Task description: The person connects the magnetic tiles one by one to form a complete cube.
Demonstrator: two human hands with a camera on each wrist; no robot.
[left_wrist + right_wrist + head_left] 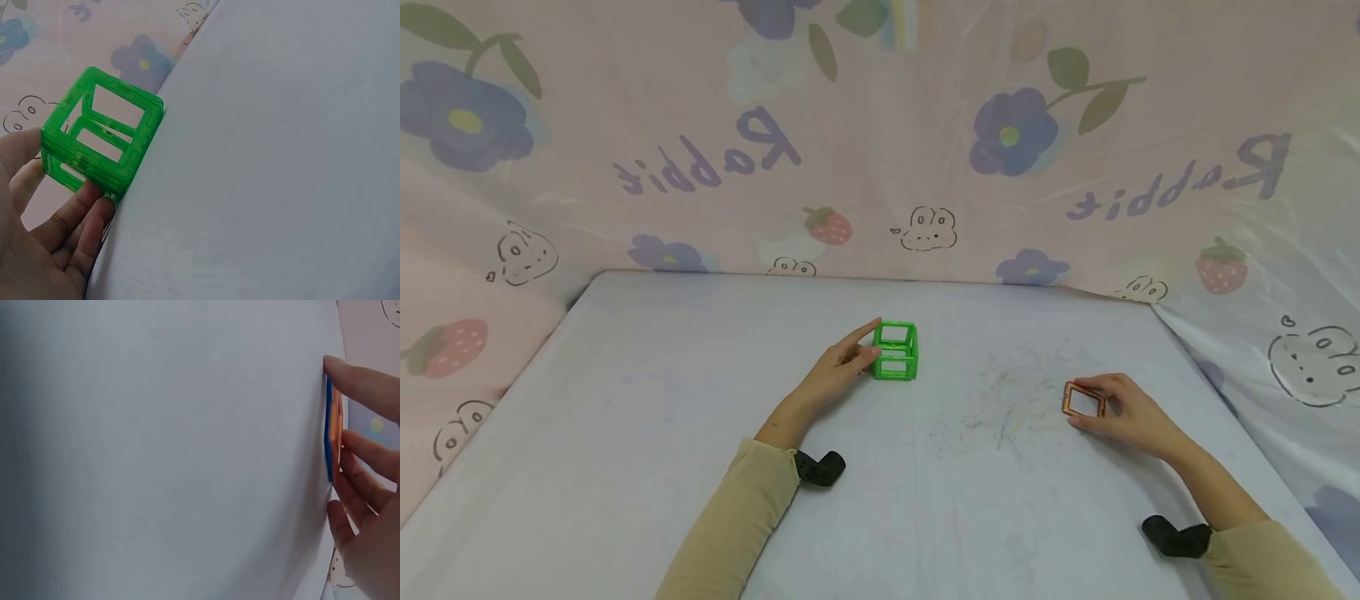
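A cube of green see-through magnetic tiles point(895, 351) stands on the table near its middle. My left hand point(837, 367) holds the cube by its left side. In the left wrist view the thumb and fingertips touch the edges of the green cube point(136, 149). Farther right, my right hand point(1123, 415) pinches an orange square magnetic tile point(1067, 398) between thumb and fingers, close to the tabletop. The right wrist view shows the orange tile point(335, 434) nearly edge-on, with a blue layer point(328, 431) against it on the table side.
The white table point(647, 400) has faint coloured scribbles right of the cube. A printed cloth point(865, 167) hangs behind the table and along its sides. Each wrist wears a black camera mount point(820, 469).
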